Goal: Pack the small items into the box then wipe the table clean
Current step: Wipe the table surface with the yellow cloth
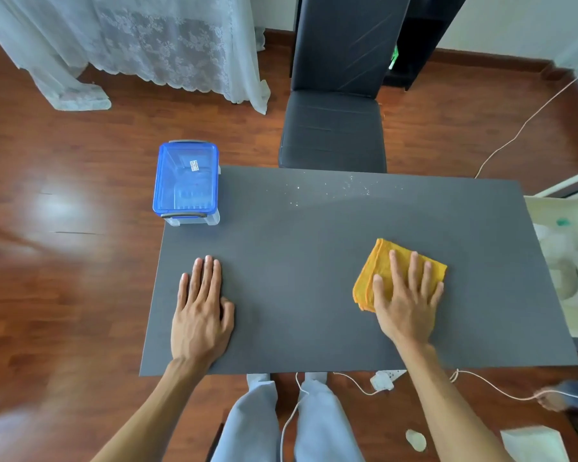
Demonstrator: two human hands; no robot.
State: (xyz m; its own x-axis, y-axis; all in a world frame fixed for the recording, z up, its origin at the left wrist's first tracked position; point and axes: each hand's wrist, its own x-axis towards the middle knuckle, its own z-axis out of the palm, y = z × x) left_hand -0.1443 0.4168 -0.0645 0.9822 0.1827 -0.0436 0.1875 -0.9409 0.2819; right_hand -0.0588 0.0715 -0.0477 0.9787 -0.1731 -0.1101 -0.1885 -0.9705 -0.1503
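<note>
A clear plastic box with a blue lid (186, 181) stands shut at the far left corner of the dark grey table (297, 261). A folded orange cloth (381, 265) lies on the right part of the table, and my right hand (406, 298) presses flat on it with fingers spread. My left hand (201, 308) rests palm down on the bare table near the left front edge, holding nothing. White specks (347, 188) are scattered on the table near its far edge. No loose small items show on the table.
A black chair (334, 128) stands behind the table's far edge. White furniture (564, 261) sits close to the right edge. Cables and a white plug (382, 381) lie on the wooden floor by my legs. A lace curtain (147, 48) hangs at the back left.
</note>
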